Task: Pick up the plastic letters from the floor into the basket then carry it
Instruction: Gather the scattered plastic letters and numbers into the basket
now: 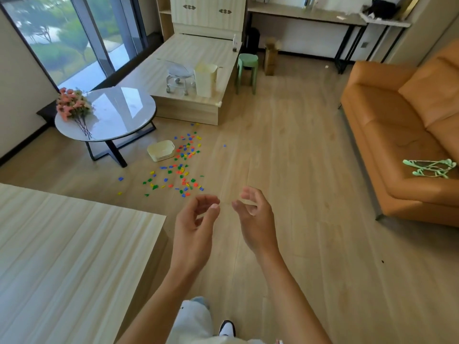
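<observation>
While the plastic letters (182,167) lie scattered on the floor (285,170) and none shows inside the basket (161,150), the step in hand is judged to be the approach; collection has not yet begun. The left hand (196,219) and the right hand (255,217) are raised in front of the body, near each other but apart, with fingers loosely curled and holding nothing.

Location of parts: the basket, a cream rectangular tub, stands on the floor just beside the legs of the round table (106,112), at the left edge of the letter field. The field runs from the foot of the low wooden platform (188,108) toward the person. Strays lie apart from it: one blue piece (121,179) to the left, another (224,145) to the right.

Recommended procedure:
- The person should stop at the near edge of the field and crouch there, so that no foot lands on a piece
- The basket should be drawn into the middle of the field, which shortens every transfer
- One hand should steady the basket's rim while the other sweeps letters into a heap with flat fingers and then scoops. The pieces look small and light and will probably skid on the smooth boards if pinched singly
- The strays, the table legs and the platform's base should be checked last
- For carrying, the basket should be held level by opposite walls; whether it has handles cannot be told from here
</observation>
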A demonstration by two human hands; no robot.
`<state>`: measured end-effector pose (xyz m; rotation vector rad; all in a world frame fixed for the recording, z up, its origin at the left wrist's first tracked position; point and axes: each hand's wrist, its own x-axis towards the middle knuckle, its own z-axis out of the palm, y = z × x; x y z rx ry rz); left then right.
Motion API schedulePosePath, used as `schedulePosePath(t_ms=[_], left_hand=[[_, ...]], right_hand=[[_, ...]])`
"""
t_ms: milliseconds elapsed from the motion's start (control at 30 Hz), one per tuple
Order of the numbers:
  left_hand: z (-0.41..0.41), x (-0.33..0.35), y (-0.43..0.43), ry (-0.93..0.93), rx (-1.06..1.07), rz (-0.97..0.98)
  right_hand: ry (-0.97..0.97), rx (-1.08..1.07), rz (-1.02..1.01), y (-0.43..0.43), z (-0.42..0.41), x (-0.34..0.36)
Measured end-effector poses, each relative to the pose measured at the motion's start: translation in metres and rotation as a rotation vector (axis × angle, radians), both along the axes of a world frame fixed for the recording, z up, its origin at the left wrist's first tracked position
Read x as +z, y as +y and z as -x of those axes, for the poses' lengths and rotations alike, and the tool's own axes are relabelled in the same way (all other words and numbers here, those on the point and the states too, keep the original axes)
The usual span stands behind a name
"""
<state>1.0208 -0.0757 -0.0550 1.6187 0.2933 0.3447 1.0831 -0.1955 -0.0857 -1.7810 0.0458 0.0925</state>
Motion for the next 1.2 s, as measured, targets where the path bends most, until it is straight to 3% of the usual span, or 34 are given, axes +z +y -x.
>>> schedulePosePath(t_ms=[233,600,900,1200], left_hand=[[-0.139,-0.019,-0.015,0.034,0.004,0.019],[-0.416,-0.027,-0.029,0.082,-0.070,0.066],[-0.584,-0.036,-0.054,0.098,-0.114,0.059],[-0.749,-0.032,-0.042,0.077,0.125,0.065]], right_hand=[[0.045,0.022,0.010,-0.013,-0.125,-0.020],[0.061,-0.036,0.048,-0.027,-0.387,-0.022],[0.127,-0.057,0.017,-0.036,-0.554,-0.040],[0.122,0.122,0.072,-0.035,-0.745,-0.039]])
